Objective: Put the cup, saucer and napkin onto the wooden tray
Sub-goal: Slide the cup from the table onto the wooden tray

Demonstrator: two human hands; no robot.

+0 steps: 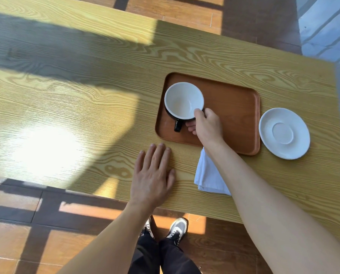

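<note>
One cup (183, 100), white inside and dark outside, stands at the left end of the wooden tray (234, 113); my right hand (206, 123) grips its rim. One saucer (284, 133) lies just right of the tray. One napkin (208, 175), partly hidden by my forearm, apparently folded. Left hand (153, 175) flat, fingers spread, on the table (86, 95). I read no markings.

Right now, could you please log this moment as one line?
cup: on tray, right hand gripping | saucer, napkin: on table | left hand: flat

No readable text, labels, brands or numbers on any object in view
</note>
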